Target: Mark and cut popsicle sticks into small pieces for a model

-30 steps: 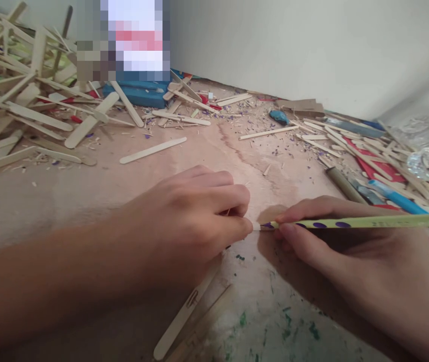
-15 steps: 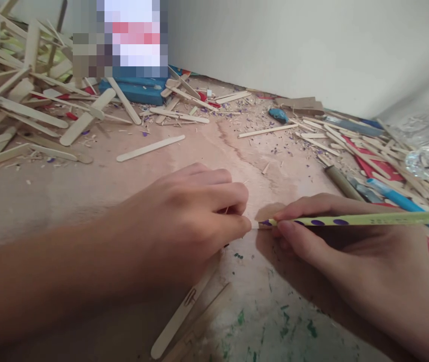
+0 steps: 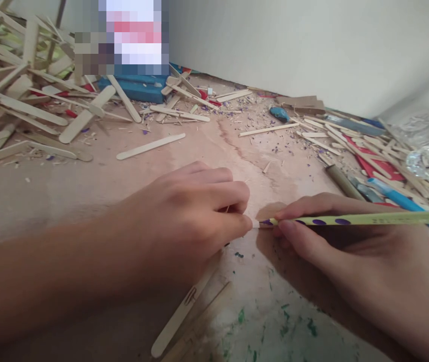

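My right hand grips a light green pencil with purple dots, thumb and fingers closed near its sharpened end. The pencil lies almost level, its point aimed left at my left hand. That hand is closed, thumb and forefinger pinched on a small pale piece of which just the end shows. The pencil point is at this end; whether they touch is hard to see. Below my left hand, a craft stick with a small dark drawn mark lies slanted, its upper part hidden by the hand.
A heap of craft sticks fills the back left beside a blue box. One loose stick lies beyond my left hand. At right are more sticks, a blue pen, a brown tube and a clear plastic bottle.
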